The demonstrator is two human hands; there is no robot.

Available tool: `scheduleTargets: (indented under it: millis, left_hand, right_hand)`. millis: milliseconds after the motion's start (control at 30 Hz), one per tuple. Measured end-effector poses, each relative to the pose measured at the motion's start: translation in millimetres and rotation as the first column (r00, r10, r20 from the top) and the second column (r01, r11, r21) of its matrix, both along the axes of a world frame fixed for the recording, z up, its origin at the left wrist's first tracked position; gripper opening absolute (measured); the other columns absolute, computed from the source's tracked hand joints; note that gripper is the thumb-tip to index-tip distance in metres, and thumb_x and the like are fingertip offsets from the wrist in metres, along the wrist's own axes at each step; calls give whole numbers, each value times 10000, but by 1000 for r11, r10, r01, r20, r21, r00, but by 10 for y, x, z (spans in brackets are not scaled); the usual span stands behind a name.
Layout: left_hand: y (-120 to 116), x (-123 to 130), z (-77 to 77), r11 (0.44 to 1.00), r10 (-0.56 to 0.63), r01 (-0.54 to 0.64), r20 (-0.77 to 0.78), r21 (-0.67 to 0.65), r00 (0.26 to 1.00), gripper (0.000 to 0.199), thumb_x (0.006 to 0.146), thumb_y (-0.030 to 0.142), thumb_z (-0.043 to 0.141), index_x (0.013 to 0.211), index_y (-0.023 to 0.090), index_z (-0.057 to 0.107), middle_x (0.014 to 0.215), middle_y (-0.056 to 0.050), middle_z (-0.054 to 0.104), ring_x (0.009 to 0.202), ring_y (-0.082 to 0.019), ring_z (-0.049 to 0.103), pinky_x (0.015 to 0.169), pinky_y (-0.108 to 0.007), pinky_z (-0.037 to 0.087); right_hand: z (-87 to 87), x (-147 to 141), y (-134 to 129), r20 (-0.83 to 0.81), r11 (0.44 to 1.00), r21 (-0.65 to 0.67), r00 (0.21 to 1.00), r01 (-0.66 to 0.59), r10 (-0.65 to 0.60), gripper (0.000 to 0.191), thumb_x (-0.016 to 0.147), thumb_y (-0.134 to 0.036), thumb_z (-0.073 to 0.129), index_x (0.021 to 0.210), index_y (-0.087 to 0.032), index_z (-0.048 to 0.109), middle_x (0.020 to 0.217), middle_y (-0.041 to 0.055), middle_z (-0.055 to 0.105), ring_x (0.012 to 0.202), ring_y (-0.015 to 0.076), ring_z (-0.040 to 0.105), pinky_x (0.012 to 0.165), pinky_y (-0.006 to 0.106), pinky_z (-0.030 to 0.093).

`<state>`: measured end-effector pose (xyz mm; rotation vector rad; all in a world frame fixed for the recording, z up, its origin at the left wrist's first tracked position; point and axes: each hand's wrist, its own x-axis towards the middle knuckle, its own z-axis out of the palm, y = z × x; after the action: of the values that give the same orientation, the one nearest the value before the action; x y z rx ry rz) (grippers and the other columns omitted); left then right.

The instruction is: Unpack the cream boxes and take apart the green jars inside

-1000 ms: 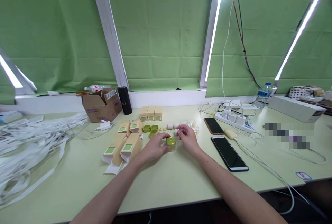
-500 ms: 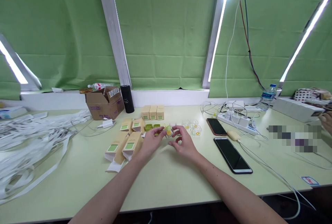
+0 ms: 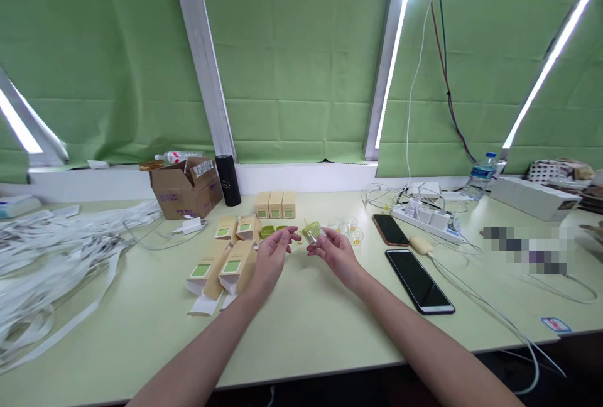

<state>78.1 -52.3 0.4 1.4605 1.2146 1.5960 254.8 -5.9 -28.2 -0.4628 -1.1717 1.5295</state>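
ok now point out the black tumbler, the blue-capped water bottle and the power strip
black tumbler (image 3: 228,181), head view, middle of its body
water bottle (image 3: 481,173), head view, its label
power strip (image 3: 449,232), head view, its casing

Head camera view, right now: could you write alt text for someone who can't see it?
The right hand holds a small green-and-clear container above a table, the left hand beside it. Beige boxes stand to the left, two phones to the right.

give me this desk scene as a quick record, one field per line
right hand: pinches small green item
left hand: fingers extended, no grip visible
left of hands: four beige boxes with flaps out
behind hands: three beige boxes
right of hands: two phones, power strip
far left: white straps
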Motion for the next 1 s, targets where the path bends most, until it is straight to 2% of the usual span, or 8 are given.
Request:
scheduleTargets:
  millis: [67, 167, 400, 533, 667, 800, 900, 1000]
  left_hand:
    - [-4, 2, -8, 1000, -7, 7, 27, 0, 1000, 471, 919, 596, 631, 1054, 161, 753, 968, -110, 779, 891, -219, 676, 733, -310, 500]
    - [2, 11, -24, 1000, -13, 13, 30, -11, 999, 430, 914, 566, 646, 1018, 160, 742, 955, -111, 774, 884, -218, 672, 706, -304, 486]
    - [0, 14, -29, 999, 22, -24, -48, -46, 999, 382, 901, 529, 647, 994, 170, 739, 862, -83, 764, 797, -207, 669, 668, -302, 484]
    - [-20, 28, -3, 997, 37, -43, -88, -64, 995, 375, 895, 527, 644, 1006, 181, 737, 890, -75, 778, 804, -207, 686, 691, -306, 506]
    - [-28, 38, 6, 997, 36, -44, -123, -65, 992, 402, 885, 537, 647, 1042, 180, 742, 932, -81, 783, 836, -217, 707, 722, -317, 528]
    - [-2, 30, -21, 997, 44, -51, -126, -57, 991, 432, 862, 558, 668, 1060, 180, 740, 963, -94, 786, 897, -241, 731, 762, -337, 555]
    - [24, 31, -47, 998, 33, -38, -107, -52, 994, 445, 847, 570, 687, 1060, 183, 738, 1007, -104, 785, 932, -250, 740, 792, -352, 574]
    - [40, 37, -64, 999, 27, -29, -75, -29, 997, 432, 821, 550, 727, 1063, 192, 735, 1079, -110, 776, 978, -259, 735, 796, -358, 587]
  right_hand:
    - [27, 34, 14, -77, 995, -71, 994, -76, 71, 434, 755, -524, 889, 963, -187, 712, 884, 52, 748, 784, 195, 725, 778, 354, 597]
    - [43, 76, 34, -155, 981, -150, 983, -120, 96, 380, 744, -480, 915, 875, -197, 698, 900, 46, 761, 809, 195, 737, 757, 328, 593]
    - [6, 88, 69, -203, 967, -242, 979, -74, 24, 449, 679, -388, 971, 939, -234, 639, 921, 15, 765, 814, 202, 757, 738, 323, 581]
    - [14, 80, 35, -189, 975, -211, 982, -66, 26, 560, 666, -334, 983, 1078, -271, 609, 881, 0, 771, 798, 194, 751, 733, 313, 561]
    - [48, 84, -4, -164, 980, -167, 984, -103, 76, 608, 652, -298, 986, 1135, -280, 617, 905, 10, 783, 817, 183, 740, 736, 293, 545]
    - [59, 86, -15, -134, 977, -161, 984, -142, 121, 549, 720, -393, 938, 1167, -269, 644, 965, 37, 786, 841, 199, 742, 768, 323, 555]
    - [39, 74, -14, -101, 988, -108, 990, -113, 102, 502, 771, -432, 893, 1183, -279, 651, 1033, 49, 776, 862, 206, 737, 778, 345, 567]
    - [6, 57, 0, -57, 999, -9, 998, -36, 35, 557, 736, -375, 911, 1214, -302, 634, 1146, 50, 739, 966, 217, 721, 849, 375, 581]
